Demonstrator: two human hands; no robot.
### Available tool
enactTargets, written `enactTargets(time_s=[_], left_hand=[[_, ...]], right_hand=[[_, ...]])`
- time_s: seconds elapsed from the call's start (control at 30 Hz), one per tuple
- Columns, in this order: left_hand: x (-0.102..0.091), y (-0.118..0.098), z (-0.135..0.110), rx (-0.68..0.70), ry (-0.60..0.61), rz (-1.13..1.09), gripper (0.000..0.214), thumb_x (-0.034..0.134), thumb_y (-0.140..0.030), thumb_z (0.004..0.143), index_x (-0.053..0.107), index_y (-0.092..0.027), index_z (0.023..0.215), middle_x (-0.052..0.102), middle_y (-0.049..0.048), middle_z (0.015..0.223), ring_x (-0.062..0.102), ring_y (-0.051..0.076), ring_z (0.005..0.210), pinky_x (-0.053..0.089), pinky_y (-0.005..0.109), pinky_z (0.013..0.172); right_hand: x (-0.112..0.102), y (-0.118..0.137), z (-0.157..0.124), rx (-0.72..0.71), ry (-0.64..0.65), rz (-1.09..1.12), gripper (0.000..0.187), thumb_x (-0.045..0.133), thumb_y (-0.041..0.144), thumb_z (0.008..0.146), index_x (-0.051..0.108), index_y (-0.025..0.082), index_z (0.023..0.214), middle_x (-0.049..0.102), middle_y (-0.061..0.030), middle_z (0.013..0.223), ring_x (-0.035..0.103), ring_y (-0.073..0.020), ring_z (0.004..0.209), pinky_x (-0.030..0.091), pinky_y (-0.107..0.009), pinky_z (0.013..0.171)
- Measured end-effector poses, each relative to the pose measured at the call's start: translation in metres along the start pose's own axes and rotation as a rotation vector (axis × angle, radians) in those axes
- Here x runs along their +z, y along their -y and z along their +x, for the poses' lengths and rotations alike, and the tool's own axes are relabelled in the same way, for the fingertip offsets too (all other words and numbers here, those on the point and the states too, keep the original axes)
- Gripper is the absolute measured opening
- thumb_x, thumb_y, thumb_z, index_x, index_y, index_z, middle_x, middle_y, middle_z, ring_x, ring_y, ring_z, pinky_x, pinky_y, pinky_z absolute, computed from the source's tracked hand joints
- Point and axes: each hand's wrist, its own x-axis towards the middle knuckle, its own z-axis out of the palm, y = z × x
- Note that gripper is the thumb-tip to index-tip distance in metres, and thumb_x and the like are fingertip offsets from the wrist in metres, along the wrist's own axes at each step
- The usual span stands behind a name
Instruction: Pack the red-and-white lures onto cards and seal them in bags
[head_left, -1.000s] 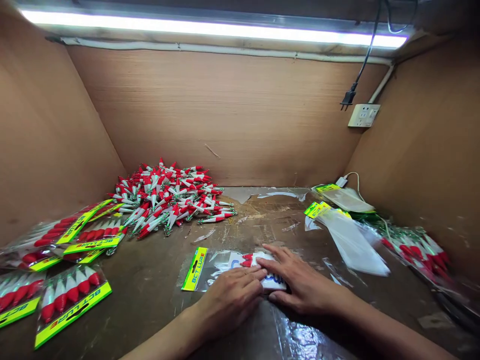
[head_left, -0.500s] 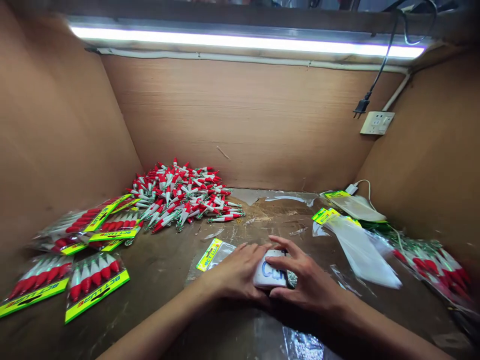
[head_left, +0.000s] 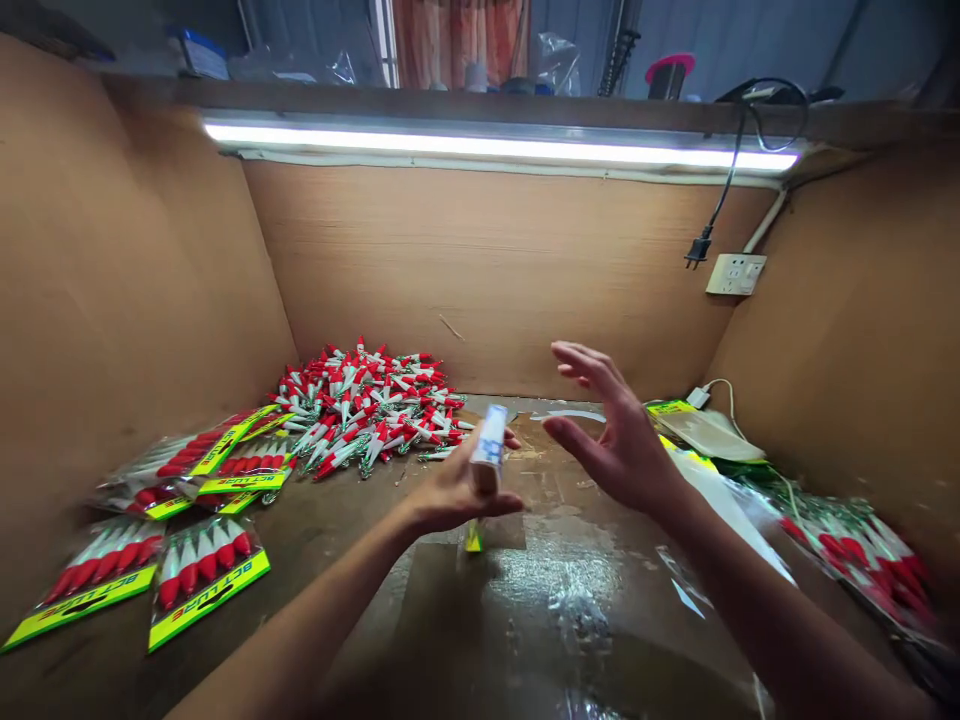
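Note:
My left hand (head_left: 448,488) is wrapped round a white, block-like object with blue marks (head_left: 489,447), tilted up and seen nearly edge-on above the tabletop. I cannot make out its exact kind. My right hand (head_left: 619,435) is raised to the right of it, fingers apart and holding nothing. Below my left hand a small yellow-green piece of a clear bag's header (head_left: 474,537) shows; the rest of it is hidden. Behind my left hand lies a heap of red and white fishing lures (head_left: 375,400).
Filled lure packs (head_left: 206,580) with yellow-green headers lie at left. At right are clear bags (head_left: 712,430) and more bagged lures (head_left: 855,545). A black plug (head_left: 699,248) hangs near the wall socket (head_left: 736,274). Plastic scraps lie on the tabletop (head_left: 360,610).
My right hand has let go of the white object and moved up and away. My left hand has lifted and turned the object. The camera view has tilted upward.

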Motion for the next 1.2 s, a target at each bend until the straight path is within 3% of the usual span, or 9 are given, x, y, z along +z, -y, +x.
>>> enactTargets(time_s=[0.3,0.47,0.57,0.63,0.73,0.83,1.0,1.1,1.2], left_hand=[[-0.009,0.002,-0.001,0.096,0.015,-0.413,0.084,0.071,-0.068,0.073,0.045,-0.022,0.139,0.057,0.0151,0.135,0.046,0.036,0.132,0.034,0.054,0.110],[0.010,0.035,-0.005,-0.146,0.203,-0.705,0.084,0.070,-0.071,0.070,0.053,-0.019,0.135,0.062,0.0164,0.132,0.055,0.039,0.125,0.043,0.054,0.102],[0.025,0.049,-0.009,-0.232,0.297,-0.834,0.077,0.076,-0.064,0.070,0.060,-0.016,0.128,0.065,0.0168,0.129,0.057,0.041,0.122,0.043,0.053,0.102],[0.035,0.052,-0.011,-0.227,0.338,-0.934,0.078,0.079,-0.060,0.070,0.060,-0.014,0.130,0.061,0.0182,0.135,0.052,0.042,0.128,0.039,0.053,0.106],[0.048,0.052,-0.015,-0.223,0.299,-1.130,0.082,0.076,-0.063,0.074,0.056,-0.013,0.137,0.053,0.0191,0.145,0.039,0.042,0.139,0.031,0.053,0.113],[0.056,0.057,-0.021,-0.267,0.209,-1.271,0.076,0.067,-0.063,0.083,0.055,-0.012,0.137,0.052,0.0186,0.145,0.040,0.038,0.139,0.026,0.051,0.116],[0.059,0.069,-0.030,-0.292,0.103,-1.350,0.062,0.061,-0.049,0.093,0.048,-0.014,0.142,0.055,0.0176,0.142,0.046,0.035,0.136,0.026,0.049,0.117],[0.061,0.071,-0.033,-0.303,0.106,-1.360,0.066,0.068,-0.037,0.090,0.042,-0.014,0.146,0.056,0.0198,0.140,0.048,0.036,0.134,0.025,0.050,0.117],[0.061,0.069,-0.035,-0.323,0.087,-1.361,0.074,0.068,-0.032,0.089,0.030,-0.017,0.152,0.056,0.0205,0.139,0.051,0.036,0.132,0.025,0.053,0.116]], right_hand=[[0.029,-0.031,-0.016,0.213,0.163,0.227,0.058,0.060,0.048,0.094,0.044,0.026,0.144,0.052,-0.0120,0.143,0.055,-0.0275,0.121,0.047,-0.051,0.103],[0.047,-0.033,-0.022,0.300,0.281,0.463,0.059,0.063,0.047,0.092,0.045,0.025,0.143,0.054,-0.0115,0.141,0.053,-0.0265,0.125,0.048,-0.047,0.101],[0.061,-0.039,-0.027,0.479,0.360,0.722,0.060,0.072,0.047,0.084,0.049,0.024,0.135,0.064,-0.0098,0.126,0.064,-0.0240,0.108,0.057,-0.035,0.079],[0.069,-0.048,-0.029,0.629,0.294,0.829,0.053,0.078,0.045,0.078,0.055,0.022,0.120,0.069,-0.0063,0.108,0.067,-0.0200,0.089,0.054,-0.028,0.065],[0.077,-0.067,-0.031,0.745,0.132,0.932,0.046,0.085,0.041,0.070,0.059,0.019,0.101,0.070,-0.0024,0.091,0.066,-0.0160,0.077,0.051,-0.025,0.066],[0.082,-0.082,-0.033,0.778,0.031,1.018,0.048,0.089,0.038,0.064,0.060,0.017,0.097,0.072,-0.0027,0.089,0.067,-0.0164,0.077,0.051,-0.027,0.072],[0.082,-0.094,-0.031,0.874,-0.130,1.097,0.046,0.088,0.034,0.064,0.062,0.019,0.099,0.073,-0.0010,0.088,0.067,-0.0141,0.072,0.051,-0.023,0.062],[0.073,-0.110,-0.026,0.854,-0.260,1.064,0.042,0.087,0.036,0.066,0.063,0.020,0.097,0.074,-0.0016,0.091,0.067,-0.0145,0.074,0.053,-0.022,0.060],[0.057,-0.141,-0.023,0.811,-0.345,0.808,0.044,0.081,0.046,0.070,0.062,0.022,0.100,0.073,-0.0038,0.096,0.069,-0.0185,0.080,0.055,-0.027,0.063]])
